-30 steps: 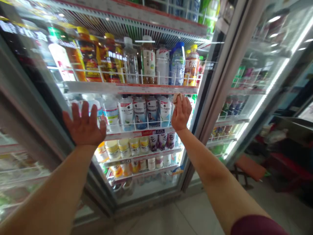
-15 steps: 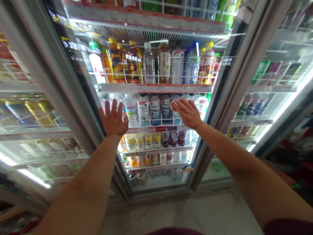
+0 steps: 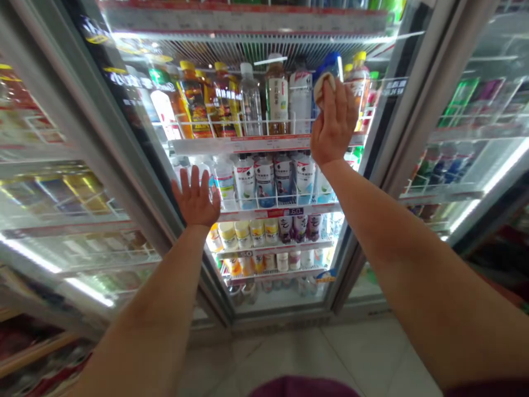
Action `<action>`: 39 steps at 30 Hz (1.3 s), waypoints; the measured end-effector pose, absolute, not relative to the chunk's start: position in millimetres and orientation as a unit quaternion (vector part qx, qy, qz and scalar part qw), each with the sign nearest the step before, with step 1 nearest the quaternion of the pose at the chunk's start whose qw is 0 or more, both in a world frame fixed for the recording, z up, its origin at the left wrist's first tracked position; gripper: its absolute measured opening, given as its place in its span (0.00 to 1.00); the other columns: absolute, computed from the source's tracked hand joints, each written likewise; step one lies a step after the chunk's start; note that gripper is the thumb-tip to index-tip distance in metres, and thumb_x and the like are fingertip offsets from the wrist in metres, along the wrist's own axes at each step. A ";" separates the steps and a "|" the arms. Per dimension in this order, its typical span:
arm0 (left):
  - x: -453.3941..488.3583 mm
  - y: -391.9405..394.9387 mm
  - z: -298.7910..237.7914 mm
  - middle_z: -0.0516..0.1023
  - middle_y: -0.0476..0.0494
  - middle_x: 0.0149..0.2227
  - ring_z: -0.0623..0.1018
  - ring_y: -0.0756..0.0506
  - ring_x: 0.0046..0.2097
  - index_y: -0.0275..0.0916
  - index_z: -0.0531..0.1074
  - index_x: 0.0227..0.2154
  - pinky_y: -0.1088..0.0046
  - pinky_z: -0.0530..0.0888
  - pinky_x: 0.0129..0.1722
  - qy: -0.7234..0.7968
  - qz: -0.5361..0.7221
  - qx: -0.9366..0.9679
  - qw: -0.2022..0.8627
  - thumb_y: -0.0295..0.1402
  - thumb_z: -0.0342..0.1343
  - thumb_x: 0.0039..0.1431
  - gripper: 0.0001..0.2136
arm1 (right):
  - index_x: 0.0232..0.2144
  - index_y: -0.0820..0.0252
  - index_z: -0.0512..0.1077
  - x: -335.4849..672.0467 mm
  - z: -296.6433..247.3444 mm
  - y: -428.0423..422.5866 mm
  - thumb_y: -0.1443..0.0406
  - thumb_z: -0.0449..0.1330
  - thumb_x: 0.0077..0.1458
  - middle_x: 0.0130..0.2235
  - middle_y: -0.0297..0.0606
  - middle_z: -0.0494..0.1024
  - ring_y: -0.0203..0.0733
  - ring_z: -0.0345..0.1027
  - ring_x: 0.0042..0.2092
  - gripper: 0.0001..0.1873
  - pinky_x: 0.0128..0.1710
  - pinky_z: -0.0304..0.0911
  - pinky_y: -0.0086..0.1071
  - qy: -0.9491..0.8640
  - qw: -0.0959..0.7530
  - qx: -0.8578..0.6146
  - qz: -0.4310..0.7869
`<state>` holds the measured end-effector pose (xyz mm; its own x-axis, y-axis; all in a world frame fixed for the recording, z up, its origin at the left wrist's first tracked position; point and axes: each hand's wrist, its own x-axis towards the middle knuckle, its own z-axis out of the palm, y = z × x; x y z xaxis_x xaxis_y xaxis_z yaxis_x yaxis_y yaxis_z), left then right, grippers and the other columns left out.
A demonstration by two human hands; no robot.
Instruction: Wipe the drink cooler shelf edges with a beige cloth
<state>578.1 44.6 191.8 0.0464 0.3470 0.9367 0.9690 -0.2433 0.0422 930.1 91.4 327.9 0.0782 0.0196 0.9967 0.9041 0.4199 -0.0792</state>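
A glass fridge door (image 3: pixel 264 306) stands in front of me, with shelves of bottles behind it. My left hand (image 3: pixel 197 199) lies flat against the left side of the glass, fingers spread, holding nothing. Higher up on the right, my right hand (image 3: pixel 336 118) presses a pale cloth (image 3: pixel 324 90) to the glass at the level of the upper bottle row. Part of the cloth is hidden under the fingers. Through the glass, a blue-capped bottle (image 3: pixel 334 63) shows just behind the cloth.
Metal door frames (image 3: pixel 421 99) run down both sides, with further lit fridge sections beyond them. Bottles with labels (image 3: pixel 264 182) fill the middle shelf behind the glass. Pale floor tiles (image 3: pixel 289 353) lie below. At the lower left is a blurred rack (image 3: pixel 37 353).
My right hand has moved up the glass with the cloth, from the middle bottle row to the upper one. My left hand stays flat in about the same place.
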 end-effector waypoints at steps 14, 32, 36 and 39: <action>652.1 22.4 315.1 0.42 0.52 0.71 0.32 0.45 0.71 0.29 0.74 0.50 0.55 0.44 0.68 -0.479 -0.439 -0.655 0.386 0.49 0.30 0.69 0.33 | 0.65 0.54 0.59 929.9 330.8 83.0 0.53 0.38 0.63 0.71 0.24 0.53 0.32 0.34 0.73 0.32 0.72 0.27 0.42 -0.749 0.467 -0.308 -0.354; 674.0 30.9 324.5 0.36 0.53 0.70 0.29 0.45 0.70 0.30 0.77 0.41 0.55 0.38 0.68 -0.455 -0.387 -0.695 0.401 0.42 0.34 0.70 0.27 | 0.66 0.47 0.58 930.5 323.6 77.7 0.58 0.43 0.68 0.68 0.29 0.61 0.44 0.50 0.70 0.26 0.68 0.49 0.50 -0.678 0.505 -0.314 -0.432; 672.1 31.2 323.9 0.36 0.50 0.70 0.37 0.43 0.71 0.28 0.74 0.49 0.57 0.37 0.69 -0.446 -0.378 -0.695 0.419 0.43 0.33 0.71 0.28 | 0.61 0.59 0.68 928.8 326.7 78.4 0.60 0.36 0.70 0.62 0.39 0.70 0.47 0.59 0.66 0.29 0.66 0.53 0.47 -0.529 0.630 -0.373 -0.429; 670.5 34.5 323.2 0.37 0.48 0.71 0.39 0.44 0.71 0.28 0.65 0.60 0.55 0.39 0.69 -0.446 -0.369 -0.680 0.449 0.42 0.32 0.72 0.28 | 0.62 0.61 0.67 930.4 327.9 74.9 0.60 0.37 0.68 0.63 0.38 0.69 0.49 0.59 0.66 0.29 0.66 0.53 0.47 -0.548 0.597 -0.382 -0.444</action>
